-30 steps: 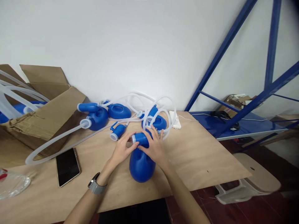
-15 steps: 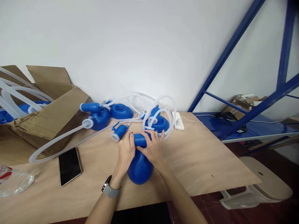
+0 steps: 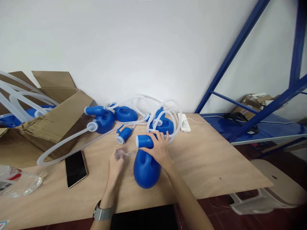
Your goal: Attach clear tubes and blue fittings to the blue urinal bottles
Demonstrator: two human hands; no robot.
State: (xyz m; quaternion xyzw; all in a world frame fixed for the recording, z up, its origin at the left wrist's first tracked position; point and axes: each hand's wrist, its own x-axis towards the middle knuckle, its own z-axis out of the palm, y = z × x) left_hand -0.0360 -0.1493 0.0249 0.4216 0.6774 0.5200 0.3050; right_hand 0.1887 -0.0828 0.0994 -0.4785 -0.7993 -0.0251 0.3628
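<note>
A blue plastic urinal bottle (image 3: 146, 171) with a moulded handle lies on the wooden table in front of me. My right hand (image 3: 159, 147) is wrapped over its cylindrical blue neck (image 3: 143, 141), whose pale-rimmed mouth faces left. To the left of the bottle, my left hand (image 3: 116, 159) is closed on a translucent cap (image 3: 120, 154) with a thin tab pointing right. The hand is slightly blurred and apart from the bottle. Behind it lies a loose blue neck piece (image 3: 124, 134) with a pale rim and a small lever.
More blue bottles (image 3: 105, 122) with clear hoses (image 3: 64, 140) sit along the wall. A cardboard box (image 3: 59, 118) stands at left, near a phone (image 3: 76, 169) and a clear plastic bottle (image 3: 24, 182). A white power strip (image 3: 184, 123) lies at the back; a stool (image 3: 275, 182) is at right.
My left hand has left the bottle's mouth and moved left and down, carrying the translucent cap. The mouth's rim now shows. My right hand stays on the neck.
</note>
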